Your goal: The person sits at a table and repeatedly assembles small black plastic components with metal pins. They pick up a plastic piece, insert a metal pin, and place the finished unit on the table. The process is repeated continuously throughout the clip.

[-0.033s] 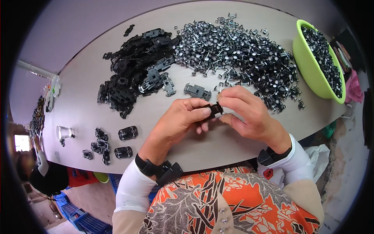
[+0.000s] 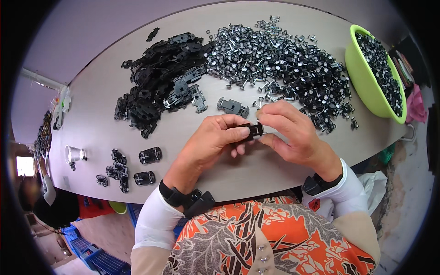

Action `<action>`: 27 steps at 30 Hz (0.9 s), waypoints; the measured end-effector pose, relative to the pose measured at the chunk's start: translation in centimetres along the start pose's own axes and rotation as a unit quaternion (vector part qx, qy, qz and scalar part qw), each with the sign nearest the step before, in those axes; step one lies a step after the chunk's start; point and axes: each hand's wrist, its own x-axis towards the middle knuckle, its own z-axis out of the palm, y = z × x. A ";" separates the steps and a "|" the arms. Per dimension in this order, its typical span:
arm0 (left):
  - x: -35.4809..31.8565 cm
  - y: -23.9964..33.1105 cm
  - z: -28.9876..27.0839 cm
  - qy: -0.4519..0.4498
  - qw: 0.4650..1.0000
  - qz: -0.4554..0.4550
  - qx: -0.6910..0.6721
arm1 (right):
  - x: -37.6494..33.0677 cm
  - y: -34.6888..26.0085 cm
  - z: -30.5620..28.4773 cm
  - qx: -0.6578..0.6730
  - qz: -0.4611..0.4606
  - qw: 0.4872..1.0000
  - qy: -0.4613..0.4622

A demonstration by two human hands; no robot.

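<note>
Between the thumb and fingers of my left hand is a small black toy car chassis. My right hand is closed at the right end of that chassis, with thumb and fingertips around a wheel axle that shows only as a small shiny bit; the fingers cover most of it. Just beyond my hands a grey toy car chassis lies on the table. Farther off to the left is a heap of dark chassis, and beside it spreads a heap of wheel axles with black wheels.
A lime-green basin full of wheels stands at the right edge of the table. Toward the near left lie several assembled car bases and a white cup. Another person sits at the far left.
The held chassis has turned slightly between my fingers, so an opening near its right end shows more clearly. Both hands stay in nearly the same place.
</note>
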 end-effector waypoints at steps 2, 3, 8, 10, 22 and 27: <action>0.1 0.1 0.5 0.010 1.000 -0.002 -0.005 | 0.0 -0.2 0.0 -0.010 -0.003 1.000 -0.005; 0.1 0.0 0.6 0.012 1.000 -0.006 -0.022 | 0.0 -0.3 0.2 -0.010 -0.004 1.000 -0.012; 0.2 -1.1 0.6 0.010 0.996 -0.016 -0.083 | -0.6 -0.6 0.5 -0.017 0.004 1.000 -0.023; 0.4 -1.2 1.1 0.036 0.996 -0.001 -0.080 | -0.7 -0.8 0.6 -0.021 0.003 1.000 0.008; 0.2 -1.9 1.8 0.036 0.981 -0.020 -0.189 | -1.4 -1.5 1.0 -0.002 0.030 0.999 -0.020; -0.1 -2.5 2.6 0.043 0.979 -0.026 -0.195 | -1.5 -2.3 1.4 -0.009 0.055 0.997 -0.046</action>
